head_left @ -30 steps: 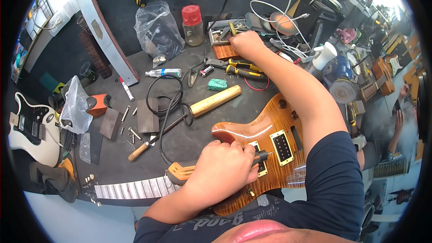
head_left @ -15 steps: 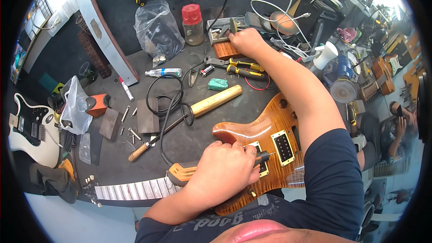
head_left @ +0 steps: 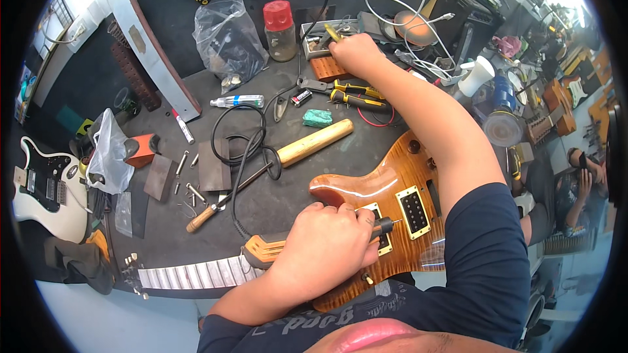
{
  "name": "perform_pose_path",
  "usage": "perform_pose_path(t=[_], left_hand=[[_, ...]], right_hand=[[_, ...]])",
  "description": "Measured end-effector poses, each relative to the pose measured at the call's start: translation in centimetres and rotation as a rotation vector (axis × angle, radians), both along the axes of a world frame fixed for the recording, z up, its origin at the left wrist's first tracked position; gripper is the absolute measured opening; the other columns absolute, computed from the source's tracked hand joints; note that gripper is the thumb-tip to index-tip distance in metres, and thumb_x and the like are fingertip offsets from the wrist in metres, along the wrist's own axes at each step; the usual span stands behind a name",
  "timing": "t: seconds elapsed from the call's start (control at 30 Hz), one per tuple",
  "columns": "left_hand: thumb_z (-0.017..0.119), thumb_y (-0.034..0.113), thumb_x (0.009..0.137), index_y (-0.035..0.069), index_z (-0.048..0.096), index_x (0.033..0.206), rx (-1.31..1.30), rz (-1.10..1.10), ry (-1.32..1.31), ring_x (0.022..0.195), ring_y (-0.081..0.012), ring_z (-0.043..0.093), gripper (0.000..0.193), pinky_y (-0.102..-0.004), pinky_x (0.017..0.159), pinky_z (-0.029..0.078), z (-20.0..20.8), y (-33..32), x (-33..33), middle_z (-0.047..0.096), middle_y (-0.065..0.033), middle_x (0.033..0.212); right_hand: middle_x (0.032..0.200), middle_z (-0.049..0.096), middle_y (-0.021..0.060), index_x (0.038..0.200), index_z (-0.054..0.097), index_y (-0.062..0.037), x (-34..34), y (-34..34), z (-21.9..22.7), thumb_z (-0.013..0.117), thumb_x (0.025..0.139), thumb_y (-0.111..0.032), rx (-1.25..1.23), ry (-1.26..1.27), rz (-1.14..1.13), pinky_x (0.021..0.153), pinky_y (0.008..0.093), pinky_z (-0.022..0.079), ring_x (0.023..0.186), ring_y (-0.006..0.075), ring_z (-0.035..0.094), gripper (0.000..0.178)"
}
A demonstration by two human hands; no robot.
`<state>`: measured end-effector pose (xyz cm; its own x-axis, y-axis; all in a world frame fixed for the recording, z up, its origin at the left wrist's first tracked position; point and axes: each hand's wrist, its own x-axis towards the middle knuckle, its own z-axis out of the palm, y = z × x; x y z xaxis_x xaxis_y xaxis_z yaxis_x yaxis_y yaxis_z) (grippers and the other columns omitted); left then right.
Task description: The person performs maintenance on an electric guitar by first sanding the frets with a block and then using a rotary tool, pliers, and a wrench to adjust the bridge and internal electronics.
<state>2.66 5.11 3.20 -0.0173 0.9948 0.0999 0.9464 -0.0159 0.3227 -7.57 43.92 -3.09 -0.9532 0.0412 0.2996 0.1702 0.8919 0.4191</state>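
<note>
My left hand (head_left: 330, 235) is closed round an orange and black corded rotary tool (head_left: 265, 248). Its thin bit points right, just above the amber flame-top electric guitar (head_left: 343, 186), near the cream-framed pickups (head_left: 413, 214). At the far side of the bench my right hand (head_left: 358, 53) is closed, palm down. From its fingers sticks a narrow yellow-green piece (head_left: 333, 31), whose kind I cannot make out. Beneath that hand are a drilled wooden block (head_left: 327, 68) and a white tray of small parts (head_left: 313, 31). My right fingertips are mostly hidden.
Pliers (head_left: 314, 85), a wooden cylinder (head_left: 317, 144), a wood-handled tool (head_left: 203, 217) and the tool's looped black cord (head_left: 260, 132) lie on the bench. Behind are a red-lidded jar (head_left: 280, 33) and a plastic bag (head_left: 229, 46). A white guitar (head_left: 49, 189) stands at left.
My right hand has shifted slightly left, and the yellow-green piece at its fingers now tilts more to the left. My left hand and the rotary tool have stayed put.
</note>
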Motion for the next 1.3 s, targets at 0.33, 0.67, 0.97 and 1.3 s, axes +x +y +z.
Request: perform_pose_path(t=[0.33, 0.67, 0.97, 1.3], left_hand=[[0.078, 0.037, 0.086, 0.004, 0.070, 0.090, 0.002, 0.003, 0.015, 0.069, -0.0291, 0.073, 0.034, -0.0397, 0.070, 0.057, 0.0, -0.1, 0.1, 0.071, -0.0125, 0.075], [0.078, 0.038, 0.087, 0.004, 0.070, 0.094, 0.005, 0.008, 0.027, 0.071, -0.0295, 0.072, 0.036, -0.0404, 0.072, 0.057, 0.1, 0.1, 0.1, 0.069, -0.0120, 0.078], [0.077, 0.036, 0.085, 0.004, 0.070, 0.091, 0.027, 0.014, 0.013, 0.071, -0.0290, 0.073, 0.033, -0.0402, 0.071, 0.057, 0.0, 0.0, 0.0, 0.071, -0.0123, 0.076], [0.077, 0.036, 0.085, 0.004, 0.071, 0.091, 0.026, 0.004, 0.002, 0.071, -0.0293, 0.073, 0.033, -0.0397, 0.071, 0.057, -0.1, 0.0, -0.1, 0.071, -0.0130, 0.075]], right_hand=[[0.071, 0.076, 0.0086, 0.081, 0.073, -0.0115, -0.8, 0.9, -1.7, 0.071, 0.082, -0.015, 0.108, 0.140, 0.145, 0.060, 0.0427, 0.062, 0.069, 0.0281, 0.078, 0.004], [0.090, 0.080, 0.0138, 0.093, 0.079, -0.0078, -0.3, -0.2, 1.1, 0.069, 0.087, -0.014, 0.011, -0.188, 0.004, 0.071, 0.0450, 0.063, 0.084, 0.0320, 0.080, 0.013], [0.107, 0.074, 0.0168, 0.120, 0.072, -0.0102, 3.2, 1.1, 2.3, 0.065, 0.093, -0.023, -0.150, 0.056, -0.178, 0.081, 0.0496, 0.063, 0.095, 0.0364, 0.077, 0.031], [0.099, 0.065, 0.0066, 0.104, 0.071, -0.0129, 2.2, 2.3, 1.0, 0.076, 0.090, -0.024, 0.065, 0.321, 0.164, 0.076, 0.0406, 0.063, 0.098, 0.0277, 0.071, 0.018]])
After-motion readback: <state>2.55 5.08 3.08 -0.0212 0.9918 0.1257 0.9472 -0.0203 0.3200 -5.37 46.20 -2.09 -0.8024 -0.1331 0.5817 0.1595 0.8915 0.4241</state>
